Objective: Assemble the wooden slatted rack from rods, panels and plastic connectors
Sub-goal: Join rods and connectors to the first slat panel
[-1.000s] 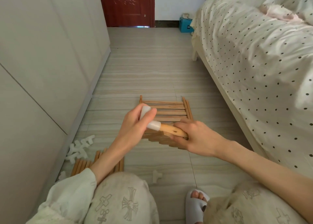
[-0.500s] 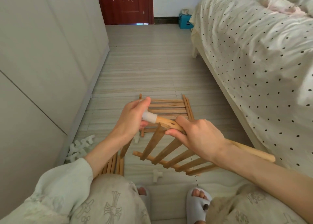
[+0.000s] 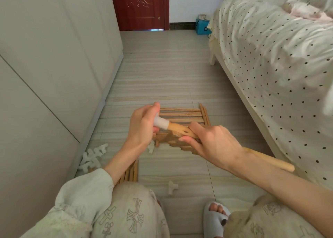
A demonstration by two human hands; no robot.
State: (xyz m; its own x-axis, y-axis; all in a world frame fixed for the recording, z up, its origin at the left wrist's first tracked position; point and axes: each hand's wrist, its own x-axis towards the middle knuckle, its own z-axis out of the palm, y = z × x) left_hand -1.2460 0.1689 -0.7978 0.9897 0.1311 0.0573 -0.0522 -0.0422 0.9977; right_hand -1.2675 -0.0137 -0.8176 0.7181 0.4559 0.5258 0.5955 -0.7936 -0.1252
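My left hand [image 3: 142, 128] grips a white plastic connector [image 3: 161, 122] seated on the end of a thick wooden rod [image 3: 268, 159]. My right hand [image 3: 212, 142] is closed around that rod near its connector end; the rod runs back under my right forearm toward the bed. A slatted wooden panel [image 3: 175, 140] hangs from the rod below my hands, seen nearly edge-on. Another slatted panel [image 3: 182, 114] lies flat on the floor just beyond my hands.
Several white connectors [image 3: 92, 157] are heaped by the wardrobe [image 3: 45, 75] base at the left. One loose connector [image 3: 172, 187] lies on the floor near my slippered foot. A bundle of rods [image 3: 130, 173] rests beside my left knee. The bed [image 3: 270, 66] fills the right.
The panel held on the rod has swung from a spread, slats-visible angle to nearly edge-on. My hands have stayed on the connector and the rod.
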